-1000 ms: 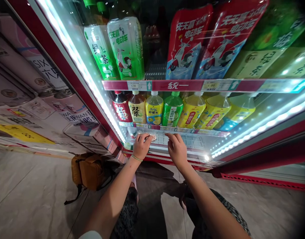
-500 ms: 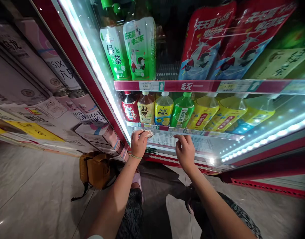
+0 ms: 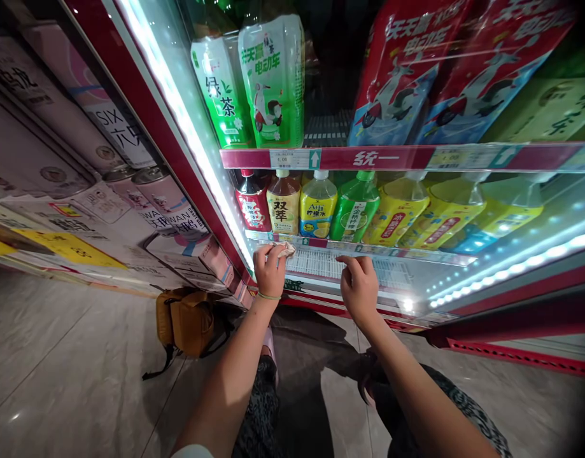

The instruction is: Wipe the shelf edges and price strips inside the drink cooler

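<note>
My left hand (image 3: pixel 270 270) is closed around the end of a crumpled whitish cloth or tissue (image 3: pixel 286 250), just below the front edge of the lower bottle shelf (image 3: pixel 392 253). To its right hangs my right hand (image 3: pixel 359 286), fingers loosely curled and the index finger pointing left, apart from the thumb. I see nothing in it. Both hands are in front of a white wire rack (image 3: pixel 316 264) at the bottom of a lit drinks cooler. Above them stand a red-labelled bottle (image 3: pixel 252 207), a yellow-labelled bottle (image 3: pixel 317 210) and a green bottle (image 3: pixel 356 210).
Upper-shelf green tea bottles (image 3: pixel 272 89) stand behind a red price strip (image 3: pixel 333 158). Stacked pink drink boxes (image 3: pixel 191 254) flank the cooler on the left. A brown backpack (image 3: pixel 190 323) rests on the tiled floor (image 3: pixel 82 375). An LED strip (image 3: pixel 516 270) lines the right side.
The view has shifted slightly, with the cooler's lower shelves sitting a little higher and further right. Both hands keep nearly the same pose, and the crumpled cloth or tissue stays in my left hand.
</note>
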Demonstrator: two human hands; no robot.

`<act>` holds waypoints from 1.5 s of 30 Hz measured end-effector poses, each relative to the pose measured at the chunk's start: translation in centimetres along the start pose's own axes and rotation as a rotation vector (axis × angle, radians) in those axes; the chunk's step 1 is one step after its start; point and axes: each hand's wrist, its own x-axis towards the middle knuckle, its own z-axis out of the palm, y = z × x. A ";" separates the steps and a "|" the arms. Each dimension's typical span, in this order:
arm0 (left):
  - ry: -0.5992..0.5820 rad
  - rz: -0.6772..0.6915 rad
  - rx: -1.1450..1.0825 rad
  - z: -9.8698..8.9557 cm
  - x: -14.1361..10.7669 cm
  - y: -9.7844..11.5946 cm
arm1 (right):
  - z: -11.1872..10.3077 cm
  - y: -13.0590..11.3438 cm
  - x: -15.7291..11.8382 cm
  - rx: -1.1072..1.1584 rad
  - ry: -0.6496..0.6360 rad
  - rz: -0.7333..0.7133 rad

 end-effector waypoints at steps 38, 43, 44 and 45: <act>-0.104 -0.081 0.012 -2.2 -1.9 -7.6 | 3.3 -0.9 -0.7 -0.359 -0.169 -0.355; -0.072 -0.133 0.019 -3.0 -0.2 -8.6 | 3.7 -0.5 -0.8 -0.362 -0.176 -0.350; -0.045 -0.164 0.024 -3.2 0.0 -8.9 | 3.8 -0.5 -0.9 -0.362 -0.173 -0.353; -0.032 -0.186 0.029 -3.4 0.0 -9.2 | 3.9 -0.5 -0.9 -0.365 -0.166 -0.358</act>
